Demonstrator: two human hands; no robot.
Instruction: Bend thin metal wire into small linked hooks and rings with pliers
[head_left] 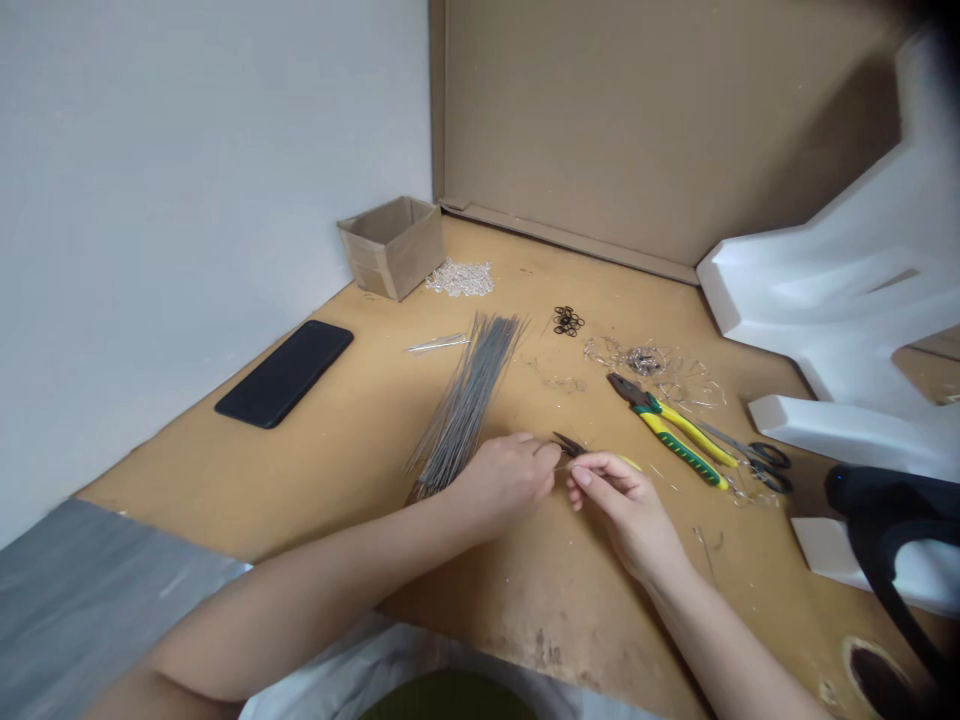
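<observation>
My left hand [510, 475] rests on the brown table [360, 420], fingers curled in a pinch, beside the near end of a bundle of thin grey wires [469, 395]. My right hand [626, 510] is closed around small pliers [571, 446] with a yellow handle; their dark tip points at my left fingertips. What the left fingers pinch is too small to make out.
Yellow-green pliers [667, 430] and scissors [754, 455] lie to the right. Black rings [568, 321], tangled clear wire [645, 360], clear beads [459, 278], a small cardboard box [394, 245] and a black phone [285, 372] lie farther off. White foam [832, 290] stands at right.
</observation>
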